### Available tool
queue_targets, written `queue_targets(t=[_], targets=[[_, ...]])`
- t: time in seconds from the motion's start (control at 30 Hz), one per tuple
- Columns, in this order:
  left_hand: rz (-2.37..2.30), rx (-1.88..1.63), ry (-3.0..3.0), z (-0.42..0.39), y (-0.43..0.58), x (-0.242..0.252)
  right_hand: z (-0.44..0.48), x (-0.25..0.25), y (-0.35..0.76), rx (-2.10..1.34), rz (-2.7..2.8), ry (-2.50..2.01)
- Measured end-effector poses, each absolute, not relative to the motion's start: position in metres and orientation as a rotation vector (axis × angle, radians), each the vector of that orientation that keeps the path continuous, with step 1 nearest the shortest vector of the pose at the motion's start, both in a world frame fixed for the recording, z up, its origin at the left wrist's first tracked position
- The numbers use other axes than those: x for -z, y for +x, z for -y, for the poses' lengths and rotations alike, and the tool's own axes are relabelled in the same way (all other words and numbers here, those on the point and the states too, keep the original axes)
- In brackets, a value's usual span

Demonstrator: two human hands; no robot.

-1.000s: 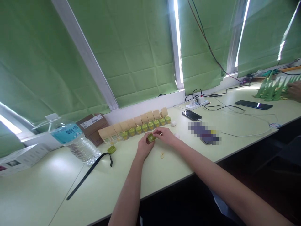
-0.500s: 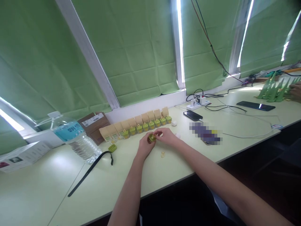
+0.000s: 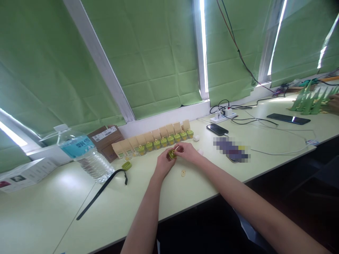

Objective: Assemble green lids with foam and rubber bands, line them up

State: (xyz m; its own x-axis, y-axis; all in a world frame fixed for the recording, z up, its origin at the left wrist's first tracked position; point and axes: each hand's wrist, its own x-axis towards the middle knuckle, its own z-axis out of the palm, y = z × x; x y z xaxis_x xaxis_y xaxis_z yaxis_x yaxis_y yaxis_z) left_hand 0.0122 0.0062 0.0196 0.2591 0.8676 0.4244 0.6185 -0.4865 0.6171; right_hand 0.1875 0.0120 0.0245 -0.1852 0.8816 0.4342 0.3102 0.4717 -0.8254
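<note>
A small green lid or piece (image 3: 172,153) is held between my two hands over the table. My left hand (image 3: 164,162) wraps round it from the left. The fingers of my right hand (image 3: 184,151) pinch at its top right, where a bit of yellow loop shows. On the table just below my hands lies a small yellow loop (image 3: 183,173). Behind my hands stands a row of small clear jars with green lids (image 3: 164,141) and tan card pieces (image 3: 156,134). Another green lid (image 3: 126,165) lies left of the row.
At left are a water bottle (image 3: 90,155), a white box (image 3: 29,174), a brown carton (image 3: 107,141) and a black strap (image 3: 102,190). To the right lie phones (image 3: 217,129), a power strip (image 3: 224,117) and cables. A person's hand is near green cones (image 3: 308,102).
My right fingers have shifted slightly on the green piece, which has turned a little in my hands. The rest looks the same.
</note>
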Motion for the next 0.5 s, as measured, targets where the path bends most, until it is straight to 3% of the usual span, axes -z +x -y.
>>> queue_targets(t=[0.5], targets=[[-1.348,-1.042,2.214,-0.0055,0.0121,-0.0202,-0.0198,-0.0181,0.1871,-0.613,1.764,-1.116]])
